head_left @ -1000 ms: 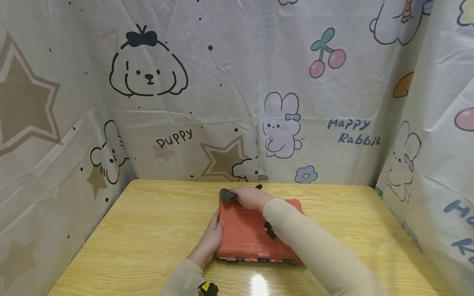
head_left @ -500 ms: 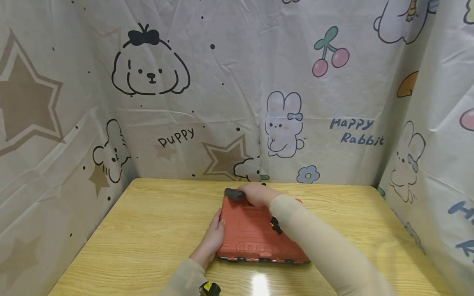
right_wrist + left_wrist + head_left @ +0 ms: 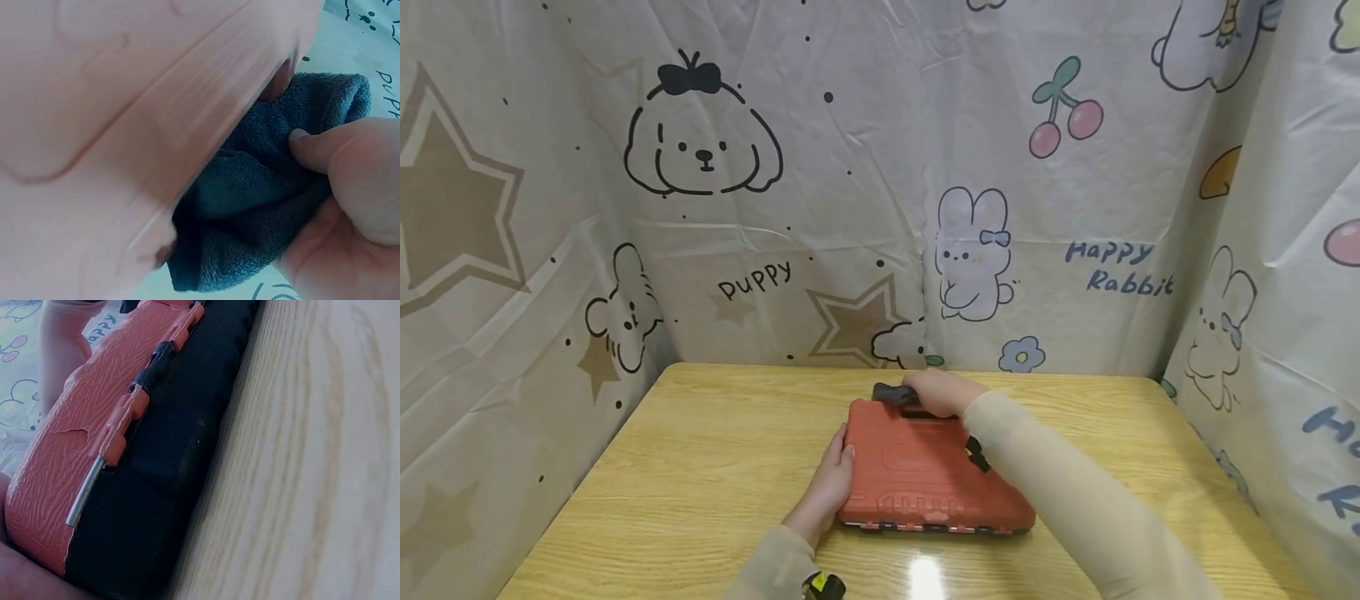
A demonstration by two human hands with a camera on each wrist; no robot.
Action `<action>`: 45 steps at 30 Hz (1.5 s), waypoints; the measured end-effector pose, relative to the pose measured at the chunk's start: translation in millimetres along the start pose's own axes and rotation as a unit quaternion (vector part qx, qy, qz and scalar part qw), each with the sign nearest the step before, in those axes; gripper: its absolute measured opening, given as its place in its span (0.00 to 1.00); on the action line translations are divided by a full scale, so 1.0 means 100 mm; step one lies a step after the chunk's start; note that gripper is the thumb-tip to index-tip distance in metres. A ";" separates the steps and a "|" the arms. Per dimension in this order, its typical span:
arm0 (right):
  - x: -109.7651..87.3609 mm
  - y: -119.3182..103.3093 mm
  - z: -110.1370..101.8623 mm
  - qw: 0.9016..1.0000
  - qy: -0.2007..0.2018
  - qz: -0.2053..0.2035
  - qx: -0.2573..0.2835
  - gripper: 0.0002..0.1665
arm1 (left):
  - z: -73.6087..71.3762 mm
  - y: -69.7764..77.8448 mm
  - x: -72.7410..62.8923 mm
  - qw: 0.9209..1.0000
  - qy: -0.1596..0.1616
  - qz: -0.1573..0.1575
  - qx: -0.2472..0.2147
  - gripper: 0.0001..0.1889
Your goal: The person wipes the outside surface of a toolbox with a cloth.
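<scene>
A red plastic tool case (image 3: 917,475) with a black lower half (image 3: 162,456) lies on the table, its hinged edge toward me. Along its left side my left hand (image 3: 829,483) holds the case, the thumb near the top edge. My right hand (image 3: 943,392) reaches across to the far edge and grips a dark grey towel (image 3: 269,181). In the right wrist view, the thumb presses on the towel, which is bunched against the case's handle side. Part of the handle opening (image 3: 916,412) shows beside the right hand; the right forearm covers the case's right side.
The wood-grain table (image 3: 715,467) extends around the case. A printed cloth (image 3: 850,167) with cartoon animals hangs behind it and along both sides. A light reflection lies on the table in front of the case.
My right hand has slid rightward along the case's far edge with the towel, uncovering more of the lid and the handle opening. The left hand has stayed at the left side.
</scene>
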State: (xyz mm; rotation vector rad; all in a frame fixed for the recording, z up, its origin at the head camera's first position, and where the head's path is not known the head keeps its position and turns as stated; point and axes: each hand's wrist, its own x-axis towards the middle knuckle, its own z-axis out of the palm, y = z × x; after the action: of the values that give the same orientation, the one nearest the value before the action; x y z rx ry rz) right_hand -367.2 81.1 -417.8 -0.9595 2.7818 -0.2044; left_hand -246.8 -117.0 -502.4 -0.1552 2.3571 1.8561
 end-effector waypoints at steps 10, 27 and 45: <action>-0.12 0.13 -0.05 1.000 -0.012 0.012 0.000 0.11 | 0.00 -0.01 0.00 1.000 -0.004 0.003 -0.007 0.30; -0.35 0.49 -0.04 0.998 0.001 0.066 0.016 0.10 | 0.00 -0.02 0.01 1.000 -0.006 0.002 -0.007 0.30; -0.59 0.88 0.04 0.996 0.014 0.065 0.055 0.15 | 0.01 -0.02 0.02 1.000 -0.002 0.000 -0.004 0.30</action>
State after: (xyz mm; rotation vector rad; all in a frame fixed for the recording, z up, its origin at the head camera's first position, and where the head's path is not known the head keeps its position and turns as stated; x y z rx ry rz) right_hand -372.8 186.5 -430.3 -0.7535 2.8119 -0.3490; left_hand -248.5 -116.4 -505.3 -0.1519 2.3471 1.8627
